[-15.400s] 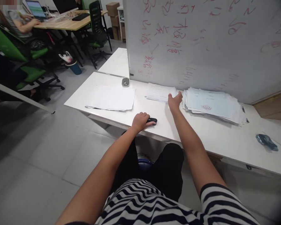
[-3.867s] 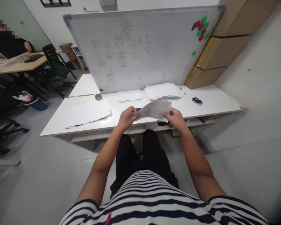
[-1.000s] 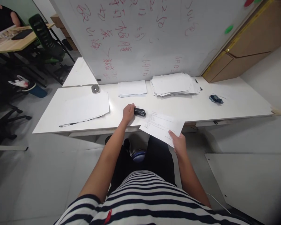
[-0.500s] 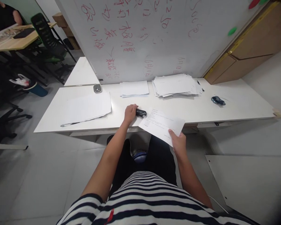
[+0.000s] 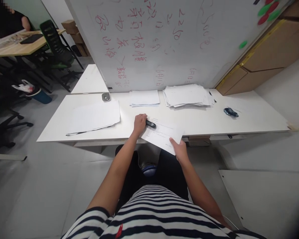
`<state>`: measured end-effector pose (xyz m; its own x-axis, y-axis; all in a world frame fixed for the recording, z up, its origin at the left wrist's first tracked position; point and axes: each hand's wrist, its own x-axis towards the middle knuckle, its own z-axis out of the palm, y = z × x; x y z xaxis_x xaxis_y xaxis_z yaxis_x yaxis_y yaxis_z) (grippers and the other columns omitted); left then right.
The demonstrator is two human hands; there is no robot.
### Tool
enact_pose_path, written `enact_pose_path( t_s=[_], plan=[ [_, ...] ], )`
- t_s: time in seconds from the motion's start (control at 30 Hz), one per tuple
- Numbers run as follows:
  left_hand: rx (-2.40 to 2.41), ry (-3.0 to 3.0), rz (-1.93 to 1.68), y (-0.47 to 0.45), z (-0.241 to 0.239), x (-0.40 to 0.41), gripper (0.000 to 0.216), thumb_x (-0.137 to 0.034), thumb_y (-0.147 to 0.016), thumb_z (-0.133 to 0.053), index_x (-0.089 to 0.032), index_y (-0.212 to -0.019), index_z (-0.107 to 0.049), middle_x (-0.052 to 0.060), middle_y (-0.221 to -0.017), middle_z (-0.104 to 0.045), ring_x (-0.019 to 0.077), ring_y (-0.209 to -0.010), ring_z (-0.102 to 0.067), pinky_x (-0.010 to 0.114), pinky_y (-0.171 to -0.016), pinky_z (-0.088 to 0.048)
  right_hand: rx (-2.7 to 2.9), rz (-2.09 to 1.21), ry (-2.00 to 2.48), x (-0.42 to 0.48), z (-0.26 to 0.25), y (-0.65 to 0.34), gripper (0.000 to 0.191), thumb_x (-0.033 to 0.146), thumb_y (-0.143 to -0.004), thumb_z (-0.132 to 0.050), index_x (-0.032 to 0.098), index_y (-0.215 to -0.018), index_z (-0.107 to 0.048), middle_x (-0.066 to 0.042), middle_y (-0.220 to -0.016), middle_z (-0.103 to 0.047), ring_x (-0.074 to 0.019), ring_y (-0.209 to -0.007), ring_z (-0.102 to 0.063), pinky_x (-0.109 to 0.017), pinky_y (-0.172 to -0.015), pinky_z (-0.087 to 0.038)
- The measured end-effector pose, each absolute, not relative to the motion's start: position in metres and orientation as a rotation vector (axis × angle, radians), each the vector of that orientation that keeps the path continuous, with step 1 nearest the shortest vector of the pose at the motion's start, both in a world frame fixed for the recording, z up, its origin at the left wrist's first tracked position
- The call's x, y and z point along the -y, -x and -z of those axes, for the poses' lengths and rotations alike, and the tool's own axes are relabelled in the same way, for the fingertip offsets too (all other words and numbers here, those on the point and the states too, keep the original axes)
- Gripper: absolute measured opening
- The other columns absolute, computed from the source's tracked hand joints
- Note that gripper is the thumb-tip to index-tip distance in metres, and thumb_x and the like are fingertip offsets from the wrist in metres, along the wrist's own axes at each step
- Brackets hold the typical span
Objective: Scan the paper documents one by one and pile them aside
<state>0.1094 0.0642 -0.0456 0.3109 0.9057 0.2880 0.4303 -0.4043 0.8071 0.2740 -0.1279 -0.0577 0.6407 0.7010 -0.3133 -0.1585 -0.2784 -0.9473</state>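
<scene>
Head view
Left hand: the left hand (image 5: 140,122) is laid on the table (image 5: 251,119), closed over the near end of the stapler (image 5: 150,124).
Stapler: a small black stapler is seen lying flat, just beside the front edge of the table; its far end sticks out to the right of the fingers and is touched by the sheet (image 5: 162,134).
Right hand: the right hand (image 5: 179,151) is held off the front edge of the table, pinched on the near right corner of the sheet, thumb on top.
Sheet: a printed white sheet is held tilted, its far left part over the table beside the stapler, its near part out past the edge.
Thick stack: a loose thick stack (image 5: 186,95) of papers is placed at the back of the table, against the whiteboard (image 5: 164,39).
Thin stack: a smaller thin stack (image 5: 145,98) is set just to the left of the thick one, well apart from the hands.
Spread papers: a few large sheets (image 5: 94,117) are spread on the left part of the table.
Grey object: a small grey object (image 5: 106,97) is seen at the back left, near the foot of the whiteboard; what it is cannot be told.
Dark object: a small dark blue object (image 5: 230,112) is lying on the right part of the table, well apart from the right hand.
Whiteboard: red writing is carried on it, with red and green magnets (image 5: 266,9) at its top right.
Room: green chairs (image 5: 56,43) and a wooden desk (image 5: 17,46) are seen at the far left, where another person is seated.
</scene>
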Motion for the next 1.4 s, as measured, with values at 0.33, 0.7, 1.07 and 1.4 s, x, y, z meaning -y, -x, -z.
enact_pose_path(
  t_s=[0.33,0.7,1.07,1.4],
  plan=[
    [-1.408,-2.126,-0.818,-0.110,0.038,-0.068,0.029,-0.043,-0.092,-0.043,-0.022,-0.103,-0.059,0.008,-0.109,-0.062,0.0239,-0.110,-0.051,0.038,-0.094,-0.040,0.388,-0.956,1.414,0.131,0.077,-0.268,0.048,0.043,-0.066,-0.075,0.016,-0.105,-0.066,-0.010,-0.113,-0.069,-0.0291,-0.104,-0.065,-0.046,-0.095,-0.050],
    [-1.572,-2.386,-0.582,-0.164,0.011,-0.079,0.035,-0.045,-0.092,-0.037,-0.023,-0.107,-0.060,0.010,-0.122,-0.059,0.0310,-0.130,-0.036,0.051,-0.104,-0.032,0.376,-1.061,1.233,0.150,0.084,-0.263,0.046,0.043,-0.067,-0.076,0.018,-0.103,-0.066,-0.008,-0.108,-0.071,-0.0259,-0.100,-0.066,-0.044,-0.095,-0.048],
    [-1.688,-2.439,-0.406,-0.176,0.033,-0.077,0.048,-0.047,-0.092,-0.031,-0.017,-0.125,-0.050,0.016,-0.140,-0.043,0.0325,-0.143,-0.013,0.056,-0.112,-0.012,0.475,-1.065,1.296,0.153,0.090,-0.257,0.043,0.045,-0.075,-0.069,0.022,-0.110,-0.059,-0.006,-0.111,-0.068,-0.0217,-0.090,-0.066,-0.033,-0.071,-0.054],
    [-1.322,-1.935,-0.505,-0.149,-0.002,-0.095,0.061,-0.059,-0.093,-0.013,-0.022,-0.135,-0.038,0.011,-0.138,-0.049,0.0233,-0.127,-0.045,0.042,-0.101,-0.039,0.373,-1.098,1.230,0.162,0.080,-0.245,0.037,0.043,-0.075,-0.065,0.019,-0.103,-0.056,-0.006,-0.096,-0.069,-0.0114,-0.054,-0.055,-0.026,-0.047,-0.041]
  ],
)
